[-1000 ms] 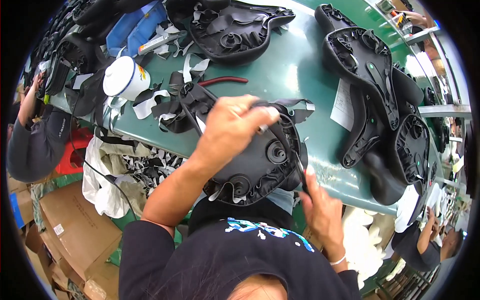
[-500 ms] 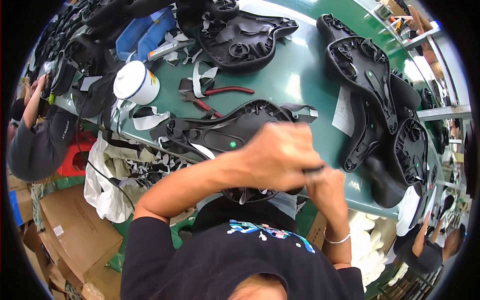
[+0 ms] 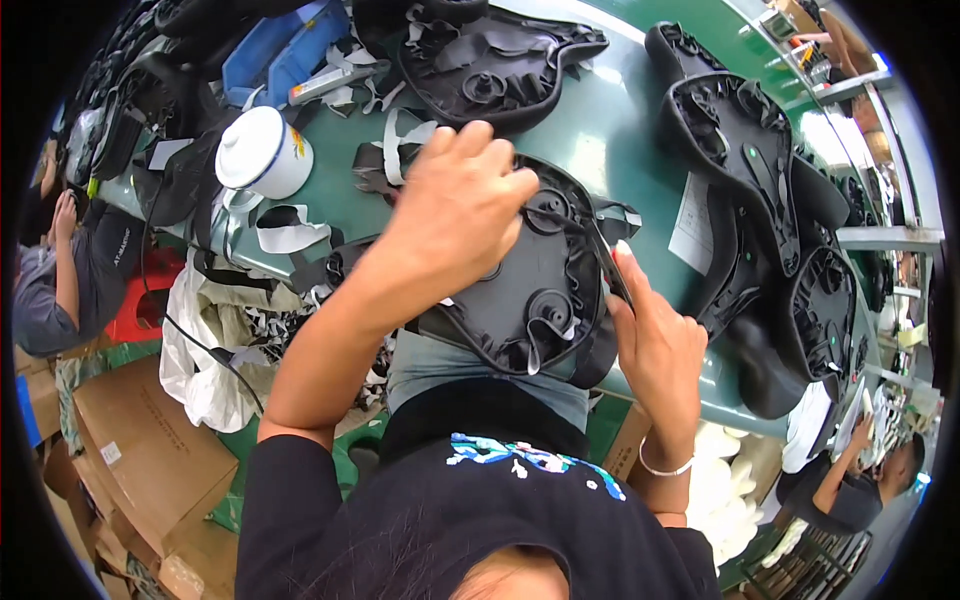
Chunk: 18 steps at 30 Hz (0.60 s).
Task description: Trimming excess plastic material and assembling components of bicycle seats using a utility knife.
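A black saddle-shaped seat (image 3: 500,315) lies underside up at the table's near edge, its rim edged with gathered covering. Over its far left part, my left hand (image 3: 455,205) is closed in a fist, pinching the end of a dark strip (image 3: 553,216) drawn taut from the seat's right rim. My right hand (image 3: 655,345) is at the seat's right edge, fingers closed around a thin dark knife-like tool (image 3: 609,264). The tool's upper end meets the strip. Red-handled pincers (image 3: 372,180) lie beyond my left forearm, partly hidden by my left hand.
More black seats stand on the green table (image 3: 585,165), at the back (image 3: 480,80) and right (image 3: 745,140). A white lidded enamel mug (image 3: 262,155), blue bin (image 3: 285,60) and offcuts (image 3: 292,232) are on the left. A paper sheet (image 3: 692,225) lies right. Co-workers are at both sides.
My hands, close together before, have separated: the left moved up and left, drawing the strip, while the right sits lower right with the tool. The seat has turned and shifted right.
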Motion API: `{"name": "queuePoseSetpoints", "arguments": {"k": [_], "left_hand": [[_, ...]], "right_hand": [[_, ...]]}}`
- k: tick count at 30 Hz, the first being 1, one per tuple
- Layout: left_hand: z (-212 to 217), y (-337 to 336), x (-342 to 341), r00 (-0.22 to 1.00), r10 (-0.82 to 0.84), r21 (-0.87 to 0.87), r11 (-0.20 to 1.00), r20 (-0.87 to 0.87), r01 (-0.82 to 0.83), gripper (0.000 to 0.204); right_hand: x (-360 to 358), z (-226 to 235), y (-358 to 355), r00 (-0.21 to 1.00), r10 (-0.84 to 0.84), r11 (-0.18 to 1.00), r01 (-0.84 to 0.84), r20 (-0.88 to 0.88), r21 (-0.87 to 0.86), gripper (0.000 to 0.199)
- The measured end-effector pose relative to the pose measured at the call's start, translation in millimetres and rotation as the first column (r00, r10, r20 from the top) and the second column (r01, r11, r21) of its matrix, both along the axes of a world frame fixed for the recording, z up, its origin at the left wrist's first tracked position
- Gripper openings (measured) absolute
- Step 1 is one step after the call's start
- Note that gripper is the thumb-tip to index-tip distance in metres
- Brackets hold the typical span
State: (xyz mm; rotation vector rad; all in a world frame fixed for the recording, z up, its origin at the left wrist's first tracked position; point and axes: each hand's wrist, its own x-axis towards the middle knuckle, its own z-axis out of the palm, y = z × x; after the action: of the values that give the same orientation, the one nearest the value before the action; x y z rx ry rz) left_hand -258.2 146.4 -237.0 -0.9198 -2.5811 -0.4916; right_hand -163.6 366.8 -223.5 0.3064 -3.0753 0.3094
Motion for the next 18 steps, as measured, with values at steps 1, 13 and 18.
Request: {"name": "queuePoseSetpoints", "arguments": {"k": [1, 13, 18], "left_hand": [[-9.3, 8.3, -4.8, 0.999, 0.024, 0.160, 0.987, -0.043, -0.017, 0.016], [-19.3, -22.2, 54.3, 0.667, -0.413, 0.764, 0.126, 0.620, -0.633, 0.042], [9.9, -41.6, 53.6, 0.659, -0.659, 0.927, 0.185, 0.363, -0.325, 0.070]], "right_hand": [[-0.5, 0.3, -1.5, 1.000, 0.011, 1.000, -0.011, -0.007, 0.000, 0.048], [-62.7, 32.7, 46.7, 0.933, 0.352, 0.913, -0.360, 0.072, 0.192, 0.048], [-60.5, 49.1, 23.5, 0.850, 0.450, 0.831, -0.511, 0.272, 0.220, 0.045]]}}
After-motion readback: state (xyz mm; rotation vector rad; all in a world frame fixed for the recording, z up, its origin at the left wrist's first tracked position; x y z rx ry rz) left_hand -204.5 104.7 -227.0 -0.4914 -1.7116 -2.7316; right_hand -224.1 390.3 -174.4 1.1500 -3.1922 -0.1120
